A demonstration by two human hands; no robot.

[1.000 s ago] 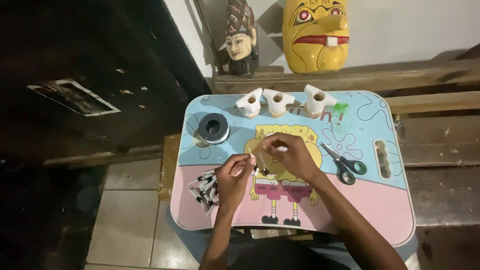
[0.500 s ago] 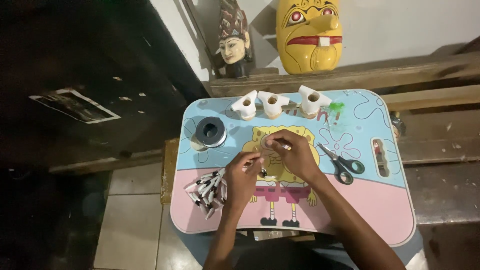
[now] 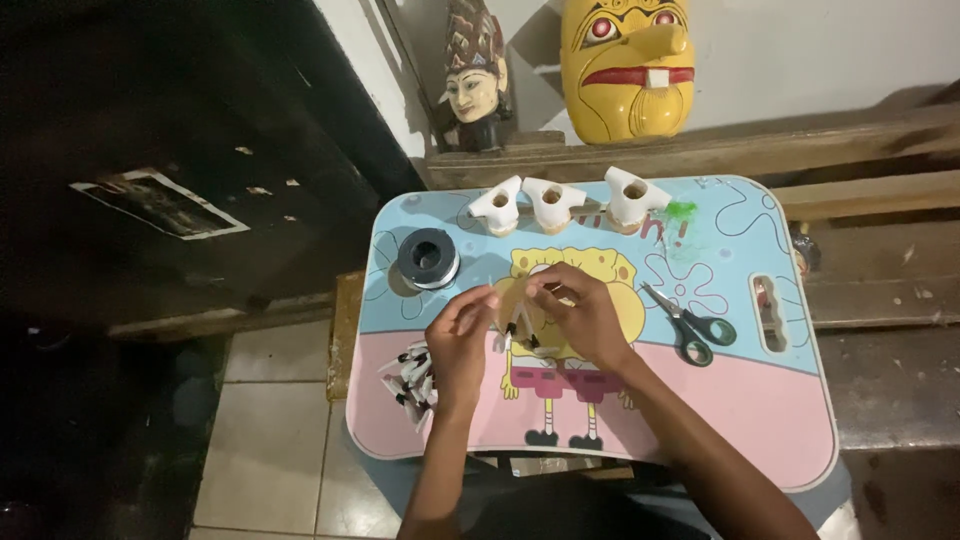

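My left hand (image 3: pixel 458 342) and my right hand (image 3: pixel 583 316) meet over the middle of a small pink and blue table (image 3: pixel 700 400) with a cartoon print. Together they pinch a small beige piece (image 3: pixel 508 303) with a few white, black-tipped strips hanging under it. A pile of the same white, black-tipped strips (image 3: pixel 408 378) lies just left of my left wrist. Three white cone-shaped pieces with round holes (image 3: pixel 552 202) stand in a row along the table's far edge.
A roll of dark tape (image 3: pixel 428 257) lies at the table's back left. Green-handled scissors (image 3: pixel 692 325) lie right of my right hand. Two carved masks (image 3: pixel 625 60) stand on a wooden ledge behind. Tiled floor (image 3: pixel 270 440) is at the lower left.
My left hand has come in closer to the right one and now touches the beige piece. The head view has shifted slightly.
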